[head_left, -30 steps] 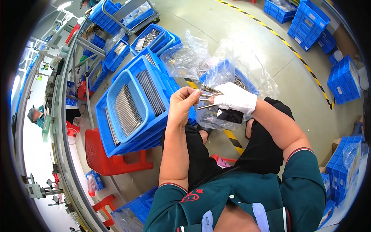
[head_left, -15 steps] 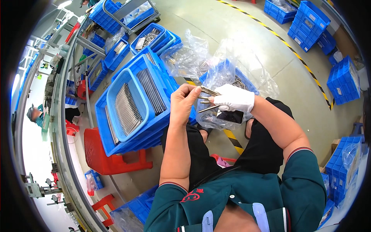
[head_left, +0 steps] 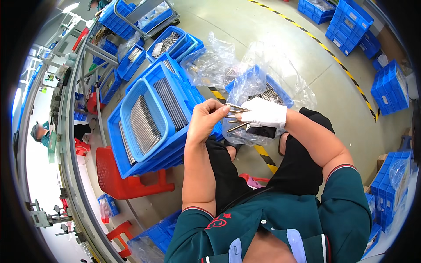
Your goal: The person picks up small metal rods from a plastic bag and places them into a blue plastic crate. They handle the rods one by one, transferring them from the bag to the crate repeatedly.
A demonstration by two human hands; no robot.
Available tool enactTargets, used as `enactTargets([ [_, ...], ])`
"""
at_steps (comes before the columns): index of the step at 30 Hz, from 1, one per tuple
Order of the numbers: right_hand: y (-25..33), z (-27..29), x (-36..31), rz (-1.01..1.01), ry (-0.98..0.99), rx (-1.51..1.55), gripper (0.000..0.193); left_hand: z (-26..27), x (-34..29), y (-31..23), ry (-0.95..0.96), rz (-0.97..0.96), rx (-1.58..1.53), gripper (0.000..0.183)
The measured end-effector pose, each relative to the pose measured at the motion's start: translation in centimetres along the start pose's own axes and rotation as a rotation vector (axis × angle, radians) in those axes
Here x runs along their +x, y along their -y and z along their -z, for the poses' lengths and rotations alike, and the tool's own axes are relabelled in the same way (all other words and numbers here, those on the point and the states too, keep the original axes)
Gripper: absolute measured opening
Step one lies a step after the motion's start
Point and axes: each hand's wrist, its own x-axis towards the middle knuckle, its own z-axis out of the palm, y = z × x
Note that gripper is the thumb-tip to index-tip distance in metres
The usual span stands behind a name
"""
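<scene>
My left hand (head_left: 205, 119) pinching, gloved right hand (head_left: 265, 113) gripping metal rods (head_left: 237, 127), blue crate edge (head_left: 185, 100) flanking nine o'clock, floor (head_left: 313, 62) opening at two

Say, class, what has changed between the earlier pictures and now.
The gloved right hand has dipped slightly toward the body; its lowest metal rod now slants more, free end nearer the body. The bare left hand stays at the rods' tips; the light-blue basket stays put.

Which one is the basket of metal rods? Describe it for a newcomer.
Left of the left hand stand stacked blue crates. On top sits the basket of rowed metal rods, paler and rounder-cornered than the crates beneath.
</scene>
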Motion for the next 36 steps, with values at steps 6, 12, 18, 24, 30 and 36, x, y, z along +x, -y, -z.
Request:
enactTargets([
  [6,0.4,0.1,-0.1,0.043,-0.006,0.087,0.032,-0.6,0.1,0.2,-0.057,0.007,-0.040,0.022],
  [12,2.2,0.1,-0.8,-0.091,0.056,0.197,0.029,-0.7,0.2,0.6,-0.061,-0.051,-0.139,0.022],
  [18,1.1,0.3,-0.6,0.002,-0.023,0.210,0.026,-1.1,0.5,0.5,-0.095,-0.044,-0.119,0.020],
  [24,1.2,0.7,-0.6,-0.034,0.022,0.205,0.031,-0.6,0.8,1.5,-0.009,0.057,-0.347,0.018],
  [30,0.7,0.5,-0.5,0.033,0.005,0.143,0.024,0.5,1.3,2.8,0.153,0.222,-0.645,0.010],
  [36,0.4,0.3,-0.6,0.014,0.047,0.279,0.023,-0.4,0.8,2.1,0.079,0.155,-0.520,0.010],
])
